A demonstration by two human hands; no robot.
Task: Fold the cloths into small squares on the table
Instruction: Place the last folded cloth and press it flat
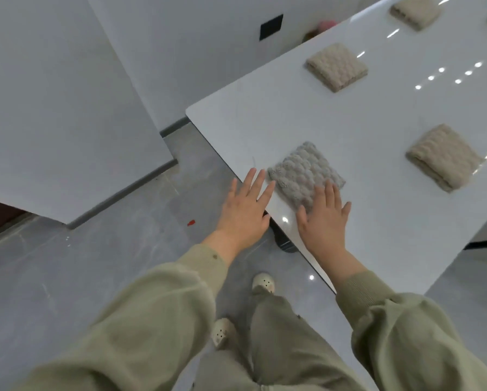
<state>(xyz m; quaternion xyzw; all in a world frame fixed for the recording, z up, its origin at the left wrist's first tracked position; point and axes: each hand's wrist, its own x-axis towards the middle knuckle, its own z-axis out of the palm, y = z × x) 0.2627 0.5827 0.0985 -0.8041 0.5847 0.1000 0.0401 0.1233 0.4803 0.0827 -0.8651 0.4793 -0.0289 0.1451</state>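
Contact is made with the grey folded cloth, which lies under the straight fingertips of the right hand; nothing is gripped. The left hand is held flat and empty just beside its corner. So near the table edge, the springy square could be pushed off or unfolded.

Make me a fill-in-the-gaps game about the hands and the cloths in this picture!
1. The folded cloth under the right hand fingers is ____ in colour.
2. The left hand has straight fingers and holds ____.
3. The cloth farther right is ____ in colour.
4. The cloths lie on a shiny ____ table.

Missing words: gray; nothing; beige; white.
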